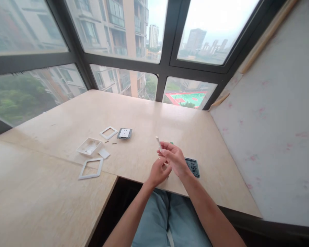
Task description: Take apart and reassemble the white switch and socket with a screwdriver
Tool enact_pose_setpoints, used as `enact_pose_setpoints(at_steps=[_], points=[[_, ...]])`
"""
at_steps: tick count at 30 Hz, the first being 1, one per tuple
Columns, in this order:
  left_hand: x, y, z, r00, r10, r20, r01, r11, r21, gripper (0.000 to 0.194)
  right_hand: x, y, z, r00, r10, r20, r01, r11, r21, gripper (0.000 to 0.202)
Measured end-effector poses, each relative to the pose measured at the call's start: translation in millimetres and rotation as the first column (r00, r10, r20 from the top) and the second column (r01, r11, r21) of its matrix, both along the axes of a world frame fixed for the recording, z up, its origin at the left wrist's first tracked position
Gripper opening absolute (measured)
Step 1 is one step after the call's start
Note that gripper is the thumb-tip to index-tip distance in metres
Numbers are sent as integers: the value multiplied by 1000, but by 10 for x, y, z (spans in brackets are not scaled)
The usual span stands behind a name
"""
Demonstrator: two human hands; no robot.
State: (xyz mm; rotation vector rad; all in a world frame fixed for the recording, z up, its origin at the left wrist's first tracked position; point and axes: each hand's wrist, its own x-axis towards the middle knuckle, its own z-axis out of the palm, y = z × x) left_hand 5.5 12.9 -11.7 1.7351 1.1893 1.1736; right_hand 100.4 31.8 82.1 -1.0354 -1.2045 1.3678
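My right hand [173, 158] is closed around a slim white stick-like piece [158, 141], whose upper end points up and away from me. Just below it, my left hand [159, 171] has its fingers pinched together close to the right fingers; what they hold is too small to make out. A dark back part of a switch or socket [192, 167] lies on the table beside my right wrist, partly covered by it. Behind my right knuckles a small green bit [172, 143] peeks out.
On the table [149, 116], to the left, lie a socket module [124, 133], a small white frame [108, 132], a larger white frame [91, 168], a white open box [89, 146], a white plate [104, 153] and two screws [114, 143]. Windows stand behind; a wall [280, 120] bounds the right.
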Motion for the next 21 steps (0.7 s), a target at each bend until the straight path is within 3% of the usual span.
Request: enact_pose_setpoints(at_steps=[3,6,10,16,21], points=[[-23,-12,73,987,-149,-67,157,980,126,43,472,-243,-12,960,-130,-248,107,989,-103,33],[3,10,78,946,-232,-228,271,950,157,70,899,-479,-81,920,-244,-306,200,965,-170,30],[142,112,128,843,-304,-443,384,918,103,98,1325,-720,-209,888,-323,-327,251,936,-245,32],[313,353,330,707,-343,-619,479,876,62,111,1630,-849,-407,865,-384,-321,304,913,-274,37],[311,446,254,692,-388,-609,535,842,71,105,1680,-845,-521,879,-375,-296,302,916,-262,60]])
